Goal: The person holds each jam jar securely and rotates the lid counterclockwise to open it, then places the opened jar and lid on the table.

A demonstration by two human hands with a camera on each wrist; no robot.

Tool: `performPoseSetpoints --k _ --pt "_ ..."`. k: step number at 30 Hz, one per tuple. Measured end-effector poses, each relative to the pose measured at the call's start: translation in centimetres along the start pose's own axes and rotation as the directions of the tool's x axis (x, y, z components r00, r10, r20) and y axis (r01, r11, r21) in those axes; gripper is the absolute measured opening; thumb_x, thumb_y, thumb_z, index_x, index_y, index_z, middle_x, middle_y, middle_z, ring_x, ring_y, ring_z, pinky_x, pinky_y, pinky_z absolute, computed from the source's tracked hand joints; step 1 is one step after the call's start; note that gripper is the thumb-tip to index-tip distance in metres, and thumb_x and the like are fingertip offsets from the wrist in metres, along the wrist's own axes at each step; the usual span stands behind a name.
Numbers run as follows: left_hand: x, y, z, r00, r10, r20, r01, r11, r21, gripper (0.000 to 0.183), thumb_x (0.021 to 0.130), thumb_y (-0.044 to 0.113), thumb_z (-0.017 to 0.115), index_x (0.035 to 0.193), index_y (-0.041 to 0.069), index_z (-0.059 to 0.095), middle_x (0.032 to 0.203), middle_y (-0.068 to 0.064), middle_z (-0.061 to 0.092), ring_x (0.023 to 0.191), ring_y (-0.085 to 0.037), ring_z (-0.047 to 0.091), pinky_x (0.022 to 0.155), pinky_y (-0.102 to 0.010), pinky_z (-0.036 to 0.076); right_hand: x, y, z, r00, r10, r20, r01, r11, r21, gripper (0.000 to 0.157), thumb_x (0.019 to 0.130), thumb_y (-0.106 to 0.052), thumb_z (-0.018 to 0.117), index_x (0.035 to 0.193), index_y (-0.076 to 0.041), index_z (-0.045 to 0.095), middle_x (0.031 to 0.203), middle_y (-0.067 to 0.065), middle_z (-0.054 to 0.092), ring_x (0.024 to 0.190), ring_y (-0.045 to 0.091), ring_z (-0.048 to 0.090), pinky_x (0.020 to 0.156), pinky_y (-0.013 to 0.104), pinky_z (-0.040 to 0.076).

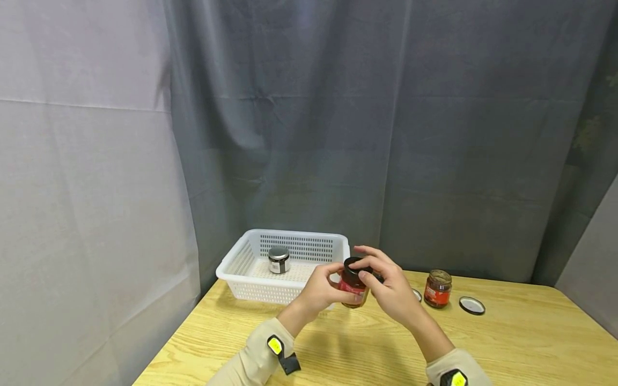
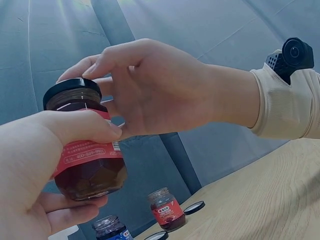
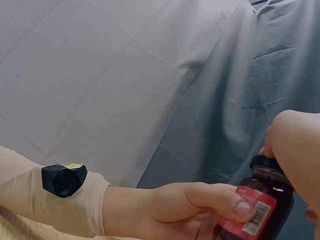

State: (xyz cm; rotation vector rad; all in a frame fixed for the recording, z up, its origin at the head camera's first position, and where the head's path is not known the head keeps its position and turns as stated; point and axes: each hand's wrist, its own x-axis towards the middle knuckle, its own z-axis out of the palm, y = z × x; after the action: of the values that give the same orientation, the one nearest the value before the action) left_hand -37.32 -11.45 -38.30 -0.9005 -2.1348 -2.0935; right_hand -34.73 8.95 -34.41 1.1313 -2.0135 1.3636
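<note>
Pale cloth [image 1: 87,187] hung at far left, met by a dark grey curtain [image 1: 299,134] that is stretched behind the bench [image 1: 531,338]. White perforated basket [image 1: 265,291] placed at the bench's left side; inside it, toward the left, a silver-lidded jar [image 1: 279,262] is stood upright, its pale and dark label turned partly to the front. Just beyond the basket's right end, a red-labelled jar [image 1: 354,292] is held up off the bench by the left hand [image 1: 316,292]: fingers wrapped round the glass body, thumb laid across the label, a fingertip seen under the base in the left wrist view. Cream sleeve [image 1: 260,343] worn on that arm, a small yellow-marked device strapped to it. Neck of the held jar covered by a black lid [image 2: 70,87]; its rim is grasped from above by the fingers of the right hand [image 1: 393,289]. Farther right, a blue-labelled jar [image 2: 114,232] is shown lidless in the left wrist view, mostly hidden by the right hand in the head view. A loose lid [image 1: 417,295] is partly covered there too; next to it an open jar [image 1: 438,292] with an orange-red label is stood upright, and just right of that another lid [image 1: 471,305] is laid flat, pale inside upward
</note>
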Motion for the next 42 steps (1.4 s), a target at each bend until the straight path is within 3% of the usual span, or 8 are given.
performPoseSetpoints --k 6,10,15,31,42 --pt "0.0 0.0 0.1 1.000 0.016 0.018 -0.016 0.999 -0.029 0.049 0.080 -0.001 0.086 0.126 0.009 0.073 0.117 -0.010 0.067 0.080 -0.022 0.074 0.078 -0.041 0.061 0.1 0.0 0.8 0.996 -0.003 -0.088 -0.006 0.995 -0.100 0.010 0.096 -0.012 0.076 0.105 -0.014 0.075 0.134 0.006 0.062 0.119 0.030 0.061 0.089 0.043 0.056" --pt "0.0 0.2 0.3 0.999 0.016 0.032 -0.014 0.998 -0.059 0.049 0.079 -0.003 0.086 0.125 0.007 0.073 0.118 -0.011 0.064 0.081 -0.022 0.074 0.078 -0.044 0.061 0.2 0.0 1.5 0.988 -0.023 -0.153 -0.001 0.988 -0.154 0.019 0.086 -0.014 0.087 0.100 -0.013 0.074 0.125 0.004 0.065 0.109 0.026 0.065 0.081 0.038 0.058" --pt "0.0 0.4 0.4 0.999 -0.005 0.034 0.007 0.998 -0.062 0.048 0.079 -0.006 0.085 0.124 0.005 0.072 0.116 -0.011 0.063 0.081 -0.022 0.075 0.079 -0.045 0.061 0.2 0.0 1.8 0.981 -0.041 -0.189 0.006 0.984 -0.178 0.020 0.084 -0.010 0.088 0.097 -0.012 0.073 0.120 0.003 0.066 0.104 0.024 0.066 0.079 0.041 0.059" --pt "0.1 0.2 0.2 0.999 0.036 0.015 -0.036 0.999 0.001 0.048 0.079 0.000 0.087 0.124 0.008 0.073 0.112 -0.008 0.069 0.074 -0.016 0.070 0.075 -0.037 0.061 0.2 0.2 0.5 0.996 0.048 -0.078 -0.057 0.992 -0.114 0.021 0.092 -0.015 0.081 0.112 -0.013 0.074 0.129 0.005 0.065 0.117 0.025 0.061 0.089 0.051 0.052" --pt "0.0 0.2 0.1 1.000 0.006 0.010 -0.006 1.000 0.006 0.050 0.080 -0.001 0.086 0.127 0.009 0.073 0.117 -0.007 0.067 0.081 -0.025 0.075 0.078 -0.039 0.061 0.1 0.2 0.4 0.996 0.075 -0.044 -0.079 0.991 -0.112 0.021 0.096 -0.017 0.076 0.117 -0.014 0.075 0.135 0.002 0.065 0.121 0.027 0.057 0.090 0.055 0.050"
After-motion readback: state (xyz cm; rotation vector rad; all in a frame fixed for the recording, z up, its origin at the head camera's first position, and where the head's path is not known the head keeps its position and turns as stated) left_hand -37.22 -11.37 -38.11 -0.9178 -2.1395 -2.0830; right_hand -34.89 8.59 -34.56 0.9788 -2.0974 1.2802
